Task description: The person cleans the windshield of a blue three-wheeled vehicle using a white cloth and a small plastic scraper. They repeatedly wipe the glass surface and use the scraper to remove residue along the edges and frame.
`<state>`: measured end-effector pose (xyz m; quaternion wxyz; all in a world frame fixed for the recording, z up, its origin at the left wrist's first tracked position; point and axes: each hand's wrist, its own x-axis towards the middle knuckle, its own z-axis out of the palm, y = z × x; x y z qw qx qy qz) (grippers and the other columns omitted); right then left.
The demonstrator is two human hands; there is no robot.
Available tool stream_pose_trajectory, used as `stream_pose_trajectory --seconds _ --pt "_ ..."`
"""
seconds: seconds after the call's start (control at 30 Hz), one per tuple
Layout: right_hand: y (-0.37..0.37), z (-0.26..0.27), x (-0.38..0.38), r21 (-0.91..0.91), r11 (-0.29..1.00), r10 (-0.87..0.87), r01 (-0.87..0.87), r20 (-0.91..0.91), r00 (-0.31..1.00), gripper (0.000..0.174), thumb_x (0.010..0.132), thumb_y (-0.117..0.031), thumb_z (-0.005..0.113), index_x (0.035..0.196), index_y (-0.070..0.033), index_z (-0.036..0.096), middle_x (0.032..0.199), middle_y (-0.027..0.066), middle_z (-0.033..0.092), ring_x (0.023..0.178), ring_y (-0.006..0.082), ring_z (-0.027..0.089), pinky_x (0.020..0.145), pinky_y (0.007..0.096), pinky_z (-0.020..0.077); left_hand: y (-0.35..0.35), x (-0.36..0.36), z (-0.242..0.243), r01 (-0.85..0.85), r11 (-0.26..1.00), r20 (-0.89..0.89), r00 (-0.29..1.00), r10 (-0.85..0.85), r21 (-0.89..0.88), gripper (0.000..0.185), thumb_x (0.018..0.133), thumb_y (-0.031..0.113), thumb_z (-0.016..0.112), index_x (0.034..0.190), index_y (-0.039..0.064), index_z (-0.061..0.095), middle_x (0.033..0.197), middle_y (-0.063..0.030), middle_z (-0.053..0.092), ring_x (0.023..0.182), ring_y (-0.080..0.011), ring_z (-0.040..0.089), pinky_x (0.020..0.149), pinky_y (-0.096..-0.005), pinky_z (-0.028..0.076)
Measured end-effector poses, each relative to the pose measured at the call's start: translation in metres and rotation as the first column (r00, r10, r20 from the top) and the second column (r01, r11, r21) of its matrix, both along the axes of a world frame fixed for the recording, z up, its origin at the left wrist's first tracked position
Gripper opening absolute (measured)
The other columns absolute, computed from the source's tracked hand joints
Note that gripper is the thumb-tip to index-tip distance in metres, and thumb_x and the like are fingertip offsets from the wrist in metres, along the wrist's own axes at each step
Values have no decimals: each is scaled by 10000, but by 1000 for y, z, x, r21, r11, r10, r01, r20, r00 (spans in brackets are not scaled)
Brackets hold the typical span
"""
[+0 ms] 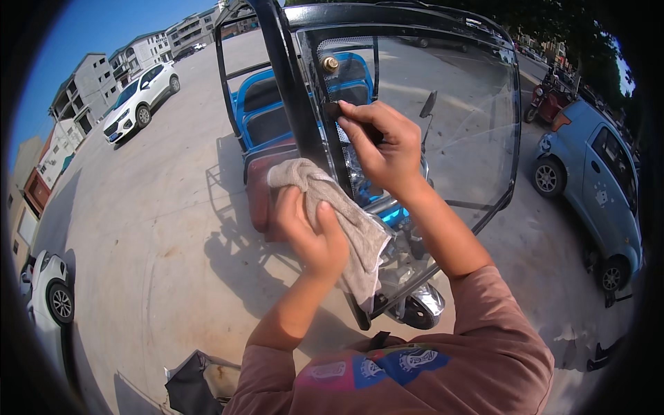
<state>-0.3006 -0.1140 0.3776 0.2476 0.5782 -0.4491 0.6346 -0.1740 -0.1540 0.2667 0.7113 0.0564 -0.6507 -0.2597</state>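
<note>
A beige towel (340, 218) with a pale hem is bunched in my left hand (311, 233) and hangs down to the lower right. It lies in front of the black windshield frame (288, 88) of a blue three-wheeled vehicle. Higher up, my right hand (386, 140) pinches a small dark piece (331, 110) between thumb and fingers, at the frame's side post. What that piece is cannot be made out. A brass-coloured round fitting (330, 64) sits above it on a perforated strip. The clear windshield (467, 119) spreads to the right of my right hand.
Behind the frame are the vehicle's blue-framed seats (264, 114); its front wheel (420, 308) is below. A light-blue small car (596, 171) stands at right, a white SUV (142, 96) at upper left, another white car (49, 295) at left. A black bag-like object (194, 384) lies at lower left.
</note>
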Motion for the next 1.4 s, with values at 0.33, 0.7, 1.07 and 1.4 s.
stream_pose_trajectory --seconds 0.33,0.7,1.07,1.4 --pt "-3 11 -5 -24 1000 -21 18 -113 993 172 846 19 751 1017 9 738 789 114 684 636 173 634 592 269 487 2 0 1 -34 999 26 999 34 -15 492 973 -39 504 1404 -59 267 1441 -264 392 1277 -331 496 1092 -439 388" --pt "-9 6 -10 -32 995 98 -97 31 995 156 886 -22 737 1037 15 744 835 87 729 699 89 671 626 226 516 2 0 2 -36 998 7 999 36 -42 595 909 -48 639 1394 -94 299 1396 -268 368 1291 -369 469 1129 -472 394" --pt "29 39 -32 327 938 189 -116 -203 961 158 909 14 684 1062 -21 670 921 78 627 767 164 649 677 284 510 0 2 0 -60 997 44 997 62 -57 556 940 -51 584 1399 -62 270 1442 -267 376 1310 -363 470 1115 -460 368" --pt "28 50 -51 238 971 152 13 -659 737 259 824 32 752 1063 -65 736 944 79 551 749 210 583 637 315 482 2 1 2 -69 995 35 997 72 -70 530 944 -46 580 1385 -69 288 1424 -262 382 1297 -357 473 1113 -463 367"
